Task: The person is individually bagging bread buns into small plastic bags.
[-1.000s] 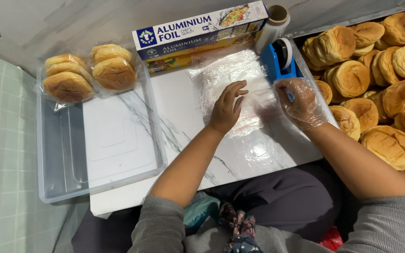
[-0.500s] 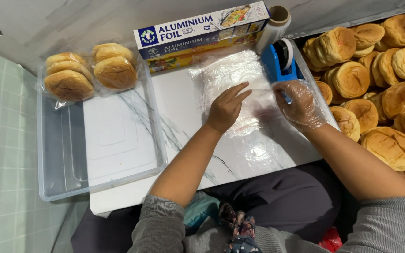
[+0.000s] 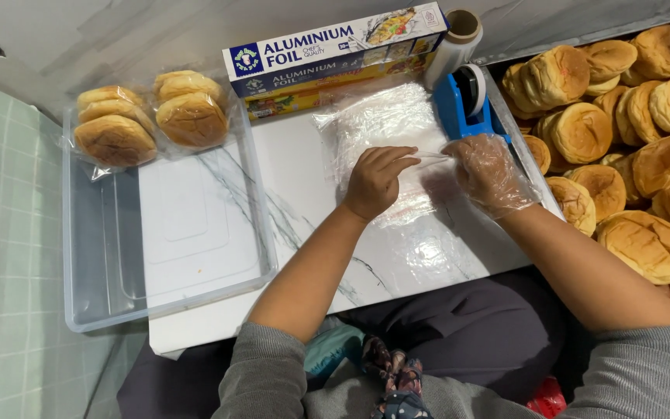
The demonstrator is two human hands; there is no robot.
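White marble-patterned board (image 3: 273,225) lies across the person's lap as the work surface; everything else is ranged around its edges, which keeps the centre free. Right of it, a large heap of unwrapped buns (image 3: 630,140) sits within reach of the gloved hand. At left, a clear plastic tub (image 3: 87,256) overlaps the board's edge and holds two wrapped bun packs (image 3: 149,116) at its far end, rest of its floor bare. Along the far edge lie a long foil carton (image 3: 327,54) and a cling-film roll (image 3: 459,39), touching; just in front stands a blue tape dispenser (image 3: 467,105). A stack of thin clear plastic bags (image 3: 385,128) lies flat on the board, far right. Left hand (image 3: 374,182), bare, presses down on the stack, probably to pin it. Right hand (image 3: 490,171), in a loose clear glove, pinches the top sheet's edge; hands close together, nearly touching. The dispenser stands close behind the right hand; nothing else crowds the stack.
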